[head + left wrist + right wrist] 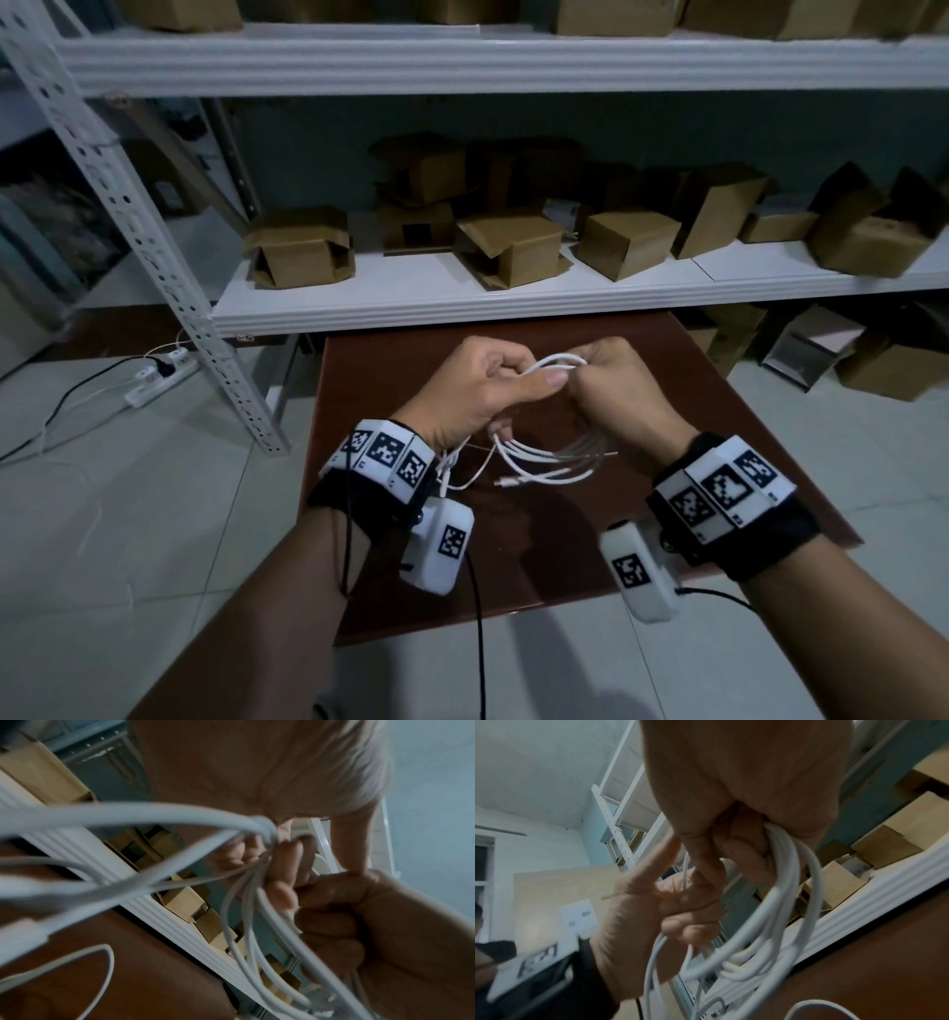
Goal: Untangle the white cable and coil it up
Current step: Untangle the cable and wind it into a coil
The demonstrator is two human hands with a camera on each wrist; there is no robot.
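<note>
The white cable (552, 465) hangs in several loops between my two hands, above the brown table (719, 421). My left hand (493, 383) pinches a strand of it between thumb and fingers. My right hand (613, 380) is fisted round the top of the coil (786, 882), with the loops drooping below it. A loose end with a connector (500, 483) dangles under the left wrist. In the left wrist view the bundled strands (257, 902) run through the right fist (359, 923). In the right wrist view the left hand (670, 902) holds a thin strand.
A white metal shelf (462, 303) with several cardboard boxes (300, 246) stands just behind the table. More boxes (893, 367) sit on the tiled floor at right. A white power strip (162, 377) with dark cords lies on the floor at left.
</note>
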